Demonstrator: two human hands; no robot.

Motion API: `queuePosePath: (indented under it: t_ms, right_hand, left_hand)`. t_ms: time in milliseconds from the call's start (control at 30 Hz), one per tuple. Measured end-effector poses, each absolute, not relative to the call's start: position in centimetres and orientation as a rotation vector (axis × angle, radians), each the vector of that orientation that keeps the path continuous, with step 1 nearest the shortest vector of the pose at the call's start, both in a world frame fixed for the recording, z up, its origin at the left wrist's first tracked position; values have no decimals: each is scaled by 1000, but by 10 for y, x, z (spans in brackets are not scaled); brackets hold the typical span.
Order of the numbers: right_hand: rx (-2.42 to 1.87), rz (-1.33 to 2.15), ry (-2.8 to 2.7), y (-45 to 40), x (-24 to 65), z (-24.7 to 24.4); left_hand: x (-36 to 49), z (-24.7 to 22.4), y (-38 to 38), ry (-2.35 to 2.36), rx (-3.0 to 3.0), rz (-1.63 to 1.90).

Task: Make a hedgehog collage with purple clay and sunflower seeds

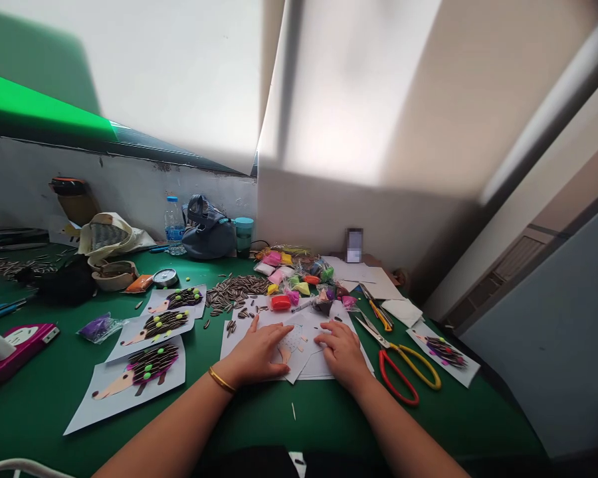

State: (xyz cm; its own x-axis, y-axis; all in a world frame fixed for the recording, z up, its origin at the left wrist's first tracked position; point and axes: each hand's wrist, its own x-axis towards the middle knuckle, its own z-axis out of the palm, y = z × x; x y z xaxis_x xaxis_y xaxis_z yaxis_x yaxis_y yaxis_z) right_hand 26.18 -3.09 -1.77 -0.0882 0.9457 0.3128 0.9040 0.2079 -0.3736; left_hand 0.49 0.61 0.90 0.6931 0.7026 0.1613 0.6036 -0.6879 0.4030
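Observation:
My left hand (pixel 256 352) lies on white paper with its fingers spread, its fingertips and thumb at the edge of a small sheet. On that sheet is a hedgehog drawing (pixel 293 337) with a dotted body and peach-coloured parts. My right hand (pixel 343 352) rests on the right side of the papers, fingers apart and slightly bent, holding nothing. Beyond my left hand lies a pile of striped seeds (pixel 236 292). Colourful clay packets (pixel 299 275) are heaped behind the papers, with a red piece (pixel 280 303) at their near edge.
Scissors with red and yellow handles (pixel 398 362) lie right of my right hand, near yellow-handled pliers (pixel 379 309). Finished hedgehog cards (pixel 99 398) overlap at left; another card (pixel 463 372) is at right. A toothpick (pixel 294 411) lies in front. Behind stand a bottle (pixel 173 229) and phone (pixel 353 245).

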Motion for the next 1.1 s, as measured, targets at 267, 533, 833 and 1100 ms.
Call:
queuePosePath:
  t_ms: [267, 533, 833, 1100]
  right_hand:
    - [-1730, 128, -1971, -28, 264, -19]
    - [-1710, 126, -2004, -28, 263, -21]
    - [-1719, 110, -2012, -29, 261, -20]
    - [-1695, 117, -1991, -29, 262, -19]
  left_hand:
    - [5, 11, 6, 1033, 2593, 431]
    - [5, 11, 5, 1027, 2581, 440]
    - [5, 12, 5, 1040, 2601, 428]
    - [5, 12, 5, 1031, 2595, 440]
